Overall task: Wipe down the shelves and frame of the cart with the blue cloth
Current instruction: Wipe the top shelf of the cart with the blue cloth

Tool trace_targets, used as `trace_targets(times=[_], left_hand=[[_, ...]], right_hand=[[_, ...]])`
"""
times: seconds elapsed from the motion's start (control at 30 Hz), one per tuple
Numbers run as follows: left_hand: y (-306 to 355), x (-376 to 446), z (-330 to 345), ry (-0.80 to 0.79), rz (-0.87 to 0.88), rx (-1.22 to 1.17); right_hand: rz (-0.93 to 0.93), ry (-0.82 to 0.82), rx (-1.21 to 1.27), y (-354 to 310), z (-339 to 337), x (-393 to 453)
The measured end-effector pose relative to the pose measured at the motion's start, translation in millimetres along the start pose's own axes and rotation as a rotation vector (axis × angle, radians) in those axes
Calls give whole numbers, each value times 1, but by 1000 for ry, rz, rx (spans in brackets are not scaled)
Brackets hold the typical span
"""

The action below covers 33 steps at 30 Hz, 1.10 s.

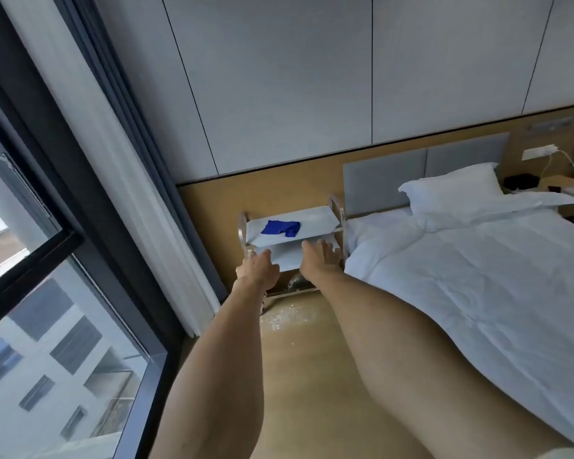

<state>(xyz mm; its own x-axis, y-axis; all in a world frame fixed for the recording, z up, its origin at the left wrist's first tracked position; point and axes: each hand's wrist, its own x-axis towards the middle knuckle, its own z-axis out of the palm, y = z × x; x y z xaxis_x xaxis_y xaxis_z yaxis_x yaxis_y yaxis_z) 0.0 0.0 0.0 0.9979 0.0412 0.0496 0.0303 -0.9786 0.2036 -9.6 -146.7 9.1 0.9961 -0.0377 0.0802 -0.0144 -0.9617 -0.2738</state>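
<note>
Both hands empty, extended toward cart. Left hand loosely curled, low at front left post; contact unclear. Right hand fingers spread, at front edge of middle shelf. Blue cloth crumpled on top shelf, left of centre, long axis left-right. Cloth lies up and beyond both hands, between them laterally; right hand looks nearer, likely does pickup.

Our left hand and right hand hide the cart's lower shelves; their fingertips blur.
</note>
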Motion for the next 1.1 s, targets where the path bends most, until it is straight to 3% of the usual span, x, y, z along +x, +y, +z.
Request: trace_targets(times=[0.33, 0.6, 1.1], left_hand=[[1, 194, 19, -64, -42, -23], [-30, 340, 49, -128, -138, -107], [-99, 649, 89, -228, -114, -101]], right_hand=[[-41, -42, -76, -5, 35, 212], [-72, -102, -147, -35, 78, 365], [-20, -146, -144, -94, 163, 664]])
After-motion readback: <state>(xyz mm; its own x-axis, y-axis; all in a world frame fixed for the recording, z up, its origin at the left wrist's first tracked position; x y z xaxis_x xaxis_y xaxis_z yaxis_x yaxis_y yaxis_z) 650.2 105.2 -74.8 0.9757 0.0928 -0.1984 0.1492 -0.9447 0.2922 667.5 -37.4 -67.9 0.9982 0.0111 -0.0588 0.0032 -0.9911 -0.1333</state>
